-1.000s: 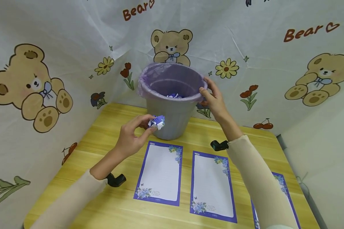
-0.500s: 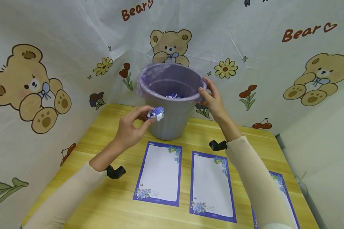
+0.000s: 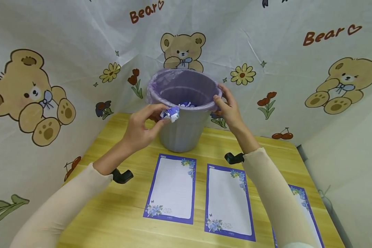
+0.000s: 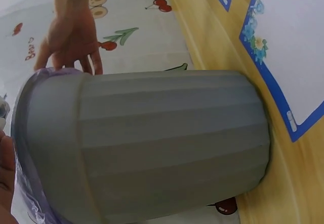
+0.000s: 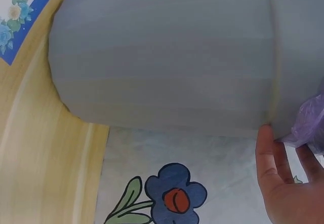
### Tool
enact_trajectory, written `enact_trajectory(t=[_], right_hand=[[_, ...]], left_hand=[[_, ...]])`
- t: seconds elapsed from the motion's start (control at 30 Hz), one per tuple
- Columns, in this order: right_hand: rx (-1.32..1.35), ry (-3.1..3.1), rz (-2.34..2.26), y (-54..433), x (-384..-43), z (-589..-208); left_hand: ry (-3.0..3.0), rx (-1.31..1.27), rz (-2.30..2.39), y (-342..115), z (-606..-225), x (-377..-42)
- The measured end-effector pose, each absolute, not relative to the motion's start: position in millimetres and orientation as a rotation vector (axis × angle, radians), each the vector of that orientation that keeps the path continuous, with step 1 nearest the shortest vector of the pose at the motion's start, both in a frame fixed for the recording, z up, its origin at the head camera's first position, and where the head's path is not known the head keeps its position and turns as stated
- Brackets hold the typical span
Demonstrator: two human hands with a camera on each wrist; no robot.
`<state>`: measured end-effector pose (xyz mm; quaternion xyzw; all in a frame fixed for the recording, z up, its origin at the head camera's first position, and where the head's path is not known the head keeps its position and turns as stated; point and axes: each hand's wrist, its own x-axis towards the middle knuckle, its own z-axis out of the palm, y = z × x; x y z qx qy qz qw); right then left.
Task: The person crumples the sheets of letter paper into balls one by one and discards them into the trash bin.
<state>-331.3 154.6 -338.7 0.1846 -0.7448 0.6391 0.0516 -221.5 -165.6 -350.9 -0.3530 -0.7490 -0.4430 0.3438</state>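
Observation:
Between thumb and fingers, my left hand (image 3: 141, 129) pinches a crumpled paper ball (image 3: 171, 114), purple and white, in front of the near rim of a grey trash can (image 3: 181, 131). A thin purple bag (image 3: 156, 94) lines the can and folds over its rim. Down inside lies more crumpled paper (image 3: 187, 104). My right hand (image 3: 230, 108) grips the can's right rim, thumb toward the inside and fingers outside. In the left wrist view the can's ribbed wall (image 4: 172, 138) fills the middle; the left hand shows only at the edge.
Purple-bordered floral sheets (image 3: 170, 187) lie flat on the wooden table (image 3: 111, 206): one at centre, another sheet (image 3: 230, 201) beside it, and a third sheet (image 3: 307, 210) partly behind the right sleeve. A bear-printed cloth (image 3: 285, 86) hangs close behind the can.
My left hand has risen with the paper ball, from in front of the can's wall up to near its rim. The right hand keeps its grip on the rim.

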Motion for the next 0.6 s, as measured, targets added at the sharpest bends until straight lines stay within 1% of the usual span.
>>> enact_trajectory(t=[0.37,0.6], right_hand=[[0.564,-2.260,1.983,154,-324,-338],[0.569,-2.252,1.976,156,-326,-338]], left_hand=[[-1.957,-0.855,-1.234,-164,-332,-239],[-1.950,-0.816,-1.233,-165,-317,-253]])
